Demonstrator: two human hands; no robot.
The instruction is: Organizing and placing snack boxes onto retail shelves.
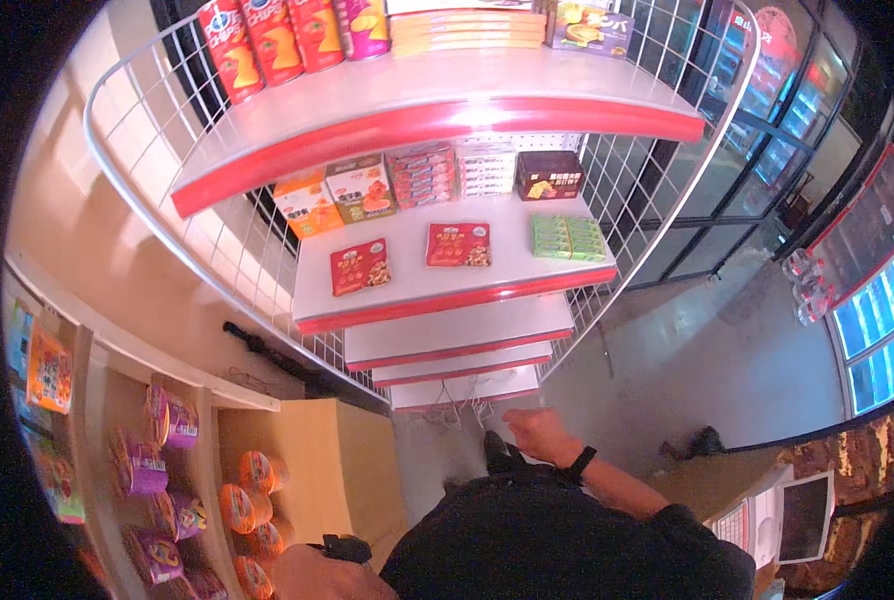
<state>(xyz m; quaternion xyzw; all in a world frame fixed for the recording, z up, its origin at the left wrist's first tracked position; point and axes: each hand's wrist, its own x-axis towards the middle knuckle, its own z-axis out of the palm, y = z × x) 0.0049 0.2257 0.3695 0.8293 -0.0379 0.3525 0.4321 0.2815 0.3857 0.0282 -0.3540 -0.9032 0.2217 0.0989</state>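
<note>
My right hand [538,435], with a black band on its wrist, hangs in front of my body, below the lower tiers of a shelf rack. Its fingers are curled in, and no item shows in them. At the bottom edge, my left hand [323,576] is blurred and partly cut off, near orange instant noodle cups [248,508]; its fingers are hidden. Before me, one shelf [409,274] holds two red snack pouches [458,245] [360,267] and a green bundle of small packs [568,238]. Behind them stand an orange carton [308,204], a white-and-brown carton [360,187] and a dark biscuit box [549,176].
White wire side panels [642,195] flank the rack. Potato chip canisters [270,41] stand on its top shelf [447,82]. Purple noodle cups [143,466] fill a wooden shelf unit at left. A monitor [803,519] and bottled water [807,285] are at right; loose wire hooks [462,401] hang low.
</note>
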